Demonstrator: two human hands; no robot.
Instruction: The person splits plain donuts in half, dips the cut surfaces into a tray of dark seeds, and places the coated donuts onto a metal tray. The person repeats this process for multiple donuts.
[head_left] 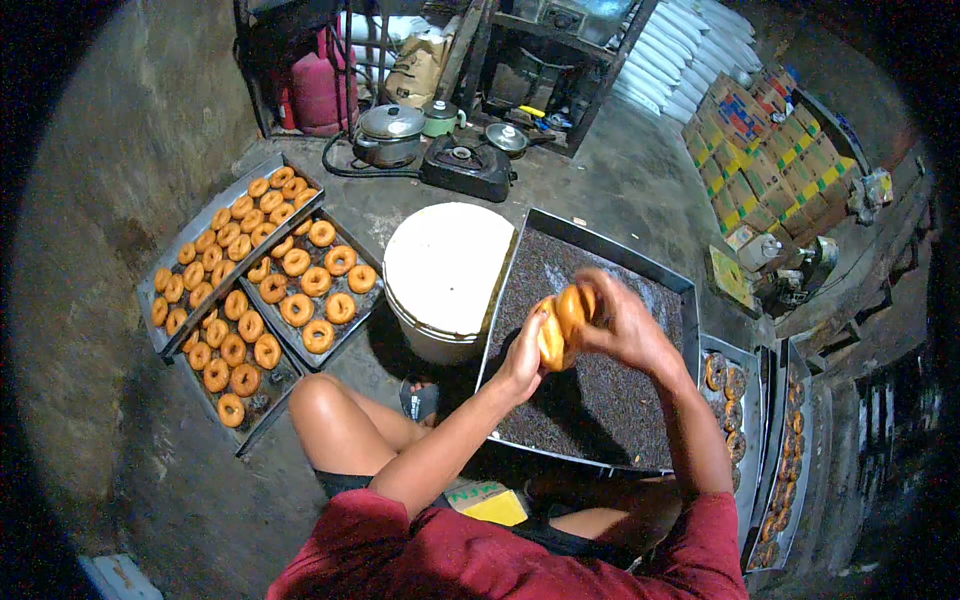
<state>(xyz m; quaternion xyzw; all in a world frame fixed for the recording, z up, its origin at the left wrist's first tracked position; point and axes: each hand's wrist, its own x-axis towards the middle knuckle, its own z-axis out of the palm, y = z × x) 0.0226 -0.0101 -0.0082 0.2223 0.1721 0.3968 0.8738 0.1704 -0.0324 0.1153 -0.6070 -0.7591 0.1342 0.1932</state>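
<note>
My left hand (523,358) is closed around ring doughnuts (551,336), holding them on edge above a large metal tray (692,318). Facing it, my right hand (628,322) has its fingers curled over another golden doughnut (575,308) pressed close to the first. How many doughnuts are stacked between the hands is partly hidden by the fingers. Dark brown sprinkles (620,415) cover the tray's bottom, with a pale dusting toward the far side. Left of this tray stands a round white bucket (440,345) with a bright white top.
Trays of plain doughnuts (316,281) lie overlapping on the left floor. Dark-topped doughnuts (733,382) fill trays at my right. Beyond are a stove (465,168), a lidded pot (389,135), a pink gas cylinder (322,85), white sacks (665,50) and stacked cartons (765,165).
</note>
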